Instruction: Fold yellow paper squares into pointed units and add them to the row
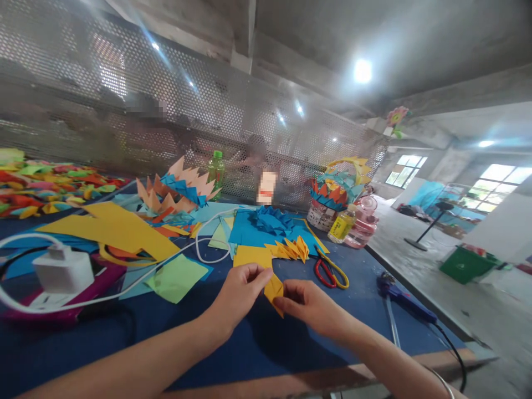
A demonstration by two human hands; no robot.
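Between both hands, above the blue tabletop, is a small folded piece of yellow paper (pixel 274 291). My left hand (pixel 243 291) pinches its upper left side between thumb and fingers. On the other side my right hand (pixel 310 302) grips the lower right edge, thumb and fingertips closed. Flat yellow paper (pixel 253 256) lies just beyond my left hand, partly covered by it. Behind the hands sits a row of folded yellow paper points (pixel 291 249). A pair of scissors (pixel 330 272) with red and yellow handles lies to the right of them.
Blue folded paper (pixel 270 221) lies at the back. On the left are a white charger (pixel 64 271), its cable and green paper (pixel 178 277). Peach and blue paper points (pixel 178 188) stand behind. To the right are a glue gun (pixel 405 299), yellow-labelled bottle (pixel 341 226) and pink bottle (pixel 363 224).
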